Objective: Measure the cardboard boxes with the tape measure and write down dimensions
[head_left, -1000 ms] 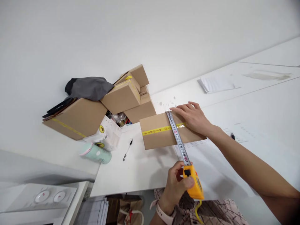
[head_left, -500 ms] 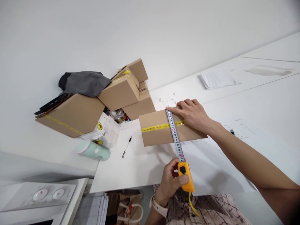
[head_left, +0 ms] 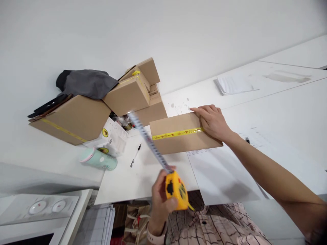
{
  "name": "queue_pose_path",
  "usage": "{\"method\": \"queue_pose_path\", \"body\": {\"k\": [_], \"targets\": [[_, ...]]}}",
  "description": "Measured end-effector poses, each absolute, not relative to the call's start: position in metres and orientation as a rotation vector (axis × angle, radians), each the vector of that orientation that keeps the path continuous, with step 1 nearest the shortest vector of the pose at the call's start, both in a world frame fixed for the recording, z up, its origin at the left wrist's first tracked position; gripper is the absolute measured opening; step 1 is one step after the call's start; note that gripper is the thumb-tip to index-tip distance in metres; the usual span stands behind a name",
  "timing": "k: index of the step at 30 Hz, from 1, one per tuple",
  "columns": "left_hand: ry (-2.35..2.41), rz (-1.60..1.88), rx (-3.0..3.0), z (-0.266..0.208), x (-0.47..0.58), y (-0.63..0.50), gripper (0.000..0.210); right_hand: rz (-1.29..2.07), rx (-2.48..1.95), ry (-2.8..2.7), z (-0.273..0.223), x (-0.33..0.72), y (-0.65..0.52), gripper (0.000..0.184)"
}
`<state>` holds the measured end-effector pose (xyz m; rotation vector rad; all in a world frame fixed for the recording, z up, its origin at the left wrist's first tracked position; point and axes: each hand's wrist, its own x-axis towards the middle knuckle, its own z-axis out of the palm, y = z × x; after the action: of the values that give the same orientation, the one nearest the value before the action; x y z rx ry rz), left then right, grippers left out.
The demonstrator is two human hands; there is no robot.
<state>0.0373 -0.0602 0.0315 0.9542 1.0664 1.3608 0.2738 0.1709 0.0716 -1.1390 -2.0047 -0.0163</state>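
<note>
My left hand is closed around a yellow tape measure at the front edge of the table. Its metal blade, blurred by motion, sticks out up and to the left, past the left end of a cardboard box. That box lies on the table with yellow printed tape along its top. My right hand grips the box's right end, thumb and fingers over the far edge. A pen lies on the table left of the box.
More cardboard boxes are stacked at the back left, with a dark grey cloth on top. A white carton and a mint-green bottle are at the table's left edge. Paper sheets lie to the right; a stack of papers is farther back.
My left hand has moved left with the tape measure, and the blade has swung off the box toward the left. My right hand has let go of the blade's tip and holds the box.
</note>
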Motion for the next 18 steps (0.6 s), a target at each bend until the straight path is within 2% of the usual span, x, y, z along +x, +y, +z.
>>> {"method": "queue_pose_path", "body": {"k": [3,5,10,13,18], "targets": [[1.315,1.629,1.010,0.037,0.017,-0.057,0.068,0.076,-1.121,-1.940,0.067,0.277,0.175,0.051],[1.389,1.672,1.013,0.035,0.011,-0.052,0.065,0.144,-1.121,-1.910,0.065,0.278,0.187,0.048],[1.281,1.494,0.970,0.020,0.025,-0.057,0.072,0.300,-1.171,-1.889,0.063,0.278,0.239,0.046],[1.202,1.341,0.970,0.009,0.040,-0.068,0.069,0.363,-1.257,-1.891,0.062,0.278,0.264,0.045],[1.155,1.225,0.993,-0.002,0.046,-0.077,0.075,0.289,-1.268,-1.842,0.065,0.276,0.242,0.044]]}}
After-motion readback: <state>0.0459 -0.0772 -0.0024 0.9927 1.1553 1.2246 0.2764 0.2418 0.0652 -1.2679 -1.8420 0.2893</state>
